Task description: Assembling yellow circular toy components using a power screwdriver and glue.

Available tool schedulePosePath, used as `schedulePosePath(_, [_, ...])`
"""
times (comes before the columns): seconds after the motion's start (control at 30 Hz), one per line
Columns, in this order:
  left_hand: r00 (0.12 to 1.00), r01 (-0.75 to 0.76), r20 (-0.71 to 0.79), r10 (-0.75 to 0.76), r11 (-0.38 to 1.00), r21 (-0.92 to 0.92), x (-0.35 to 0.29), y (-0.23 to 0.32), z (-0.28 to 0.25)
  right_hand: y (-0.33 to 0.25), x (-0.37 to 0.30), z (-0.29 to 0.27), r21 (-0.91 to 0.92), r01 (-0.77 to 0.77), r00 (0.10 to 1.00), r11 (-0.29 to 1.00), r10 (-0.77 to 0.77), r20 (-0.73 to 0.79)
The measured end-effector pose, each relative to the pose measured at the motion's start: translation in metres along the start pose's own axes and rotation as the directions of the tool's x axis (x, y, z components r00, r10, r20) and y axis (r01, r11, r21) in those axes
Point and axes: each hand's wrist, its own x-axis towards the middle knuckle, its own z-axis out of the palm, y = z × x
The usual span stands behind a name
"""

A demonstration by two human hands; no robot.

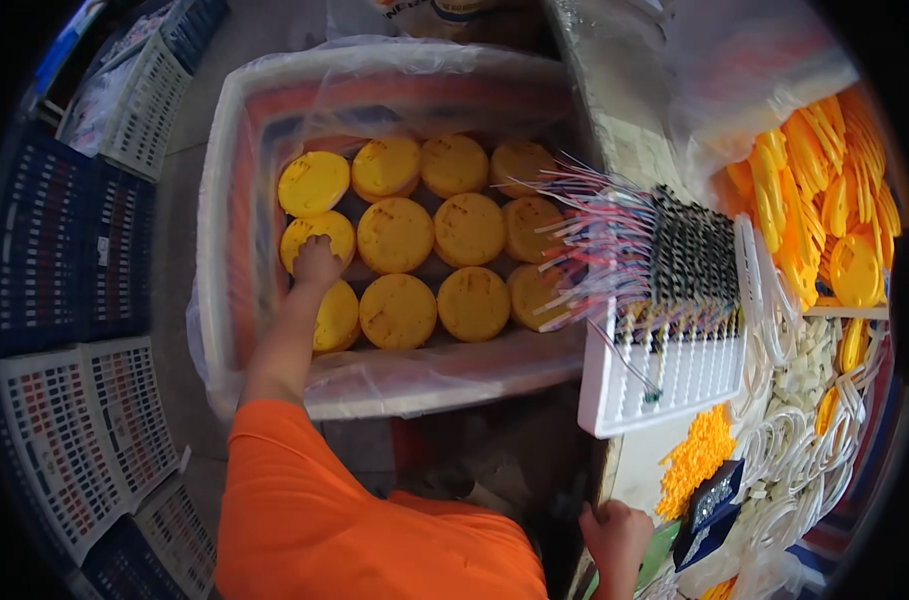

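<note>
Yellow round plastic discs stand in rows inside a large pale bin (218, 190) lined with clear plastic film. My left hand (318, 264) reaches in with bent fingers on a yellow disc (303, 232) in the leftmost column, middle row. Beside it, to the right, lies another disc (396, 235) with darker marks on its top. My right hand (620, 535) is at the bench edge, lower right, its fingers curled in; what they hold, if anything, is hidden. Nearest to that hand are a green sheet (659, 550) and a dark blue open box (710, 515) with small shiny parts.
A white foam tray (675, 385) holds rows of dark parts with thin coloured wires (610, 235) overhanging the bin. The bench also carries small orange pieces (697, 460), coiled white cables (775, 450) and piled yellow-orange casings (825, 190). Plastic crates (90, 430) stand left.
</note>
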Motion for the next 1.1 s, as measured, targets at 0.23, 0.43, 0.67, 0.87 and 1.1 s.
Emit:
schedulePosePath(0.23, [0.984,-0.036,-0.170,0.047,0.997,0.063,0.087,-0.008,0.005,-0.009,0.017,-0.024,0.074,0.044,0.986,0.996,-0.055,0.156])
schedulePosePath(0.43, [0.994,-0.003,-0.109,0.015,0.994,0.109,0.160,-0.044,0.013,-0.007,0.021,-0.028,0.173,0.014,0.981,0.985,-0.047,0.188])
schedulePosePath(0.67, [0.997,-0.073,-0.035,0.074,0.997,0.033,0.182,-0.026,-0.014,-0.001,0.016,-0.020,0.227,-0.076,0.970,0.971,0.019,0.243])
schedulePosePath(0.87, [0.990,-0.062,-0.111,0.087,0.976,0.208,0.173,-0.031,-0.002,0.000,0.020,-0.023,0.175,-0.114,0.948,0.978,0.055,0.314])
schedulePosePath(1.1, [0.837,-0.478,-0.254,0.485,0.874,0.093,0.170,0.065,0.042,0.006,0.019,-0.020,0.220,-0.029,0.964,0.975,-0.031,0.265])
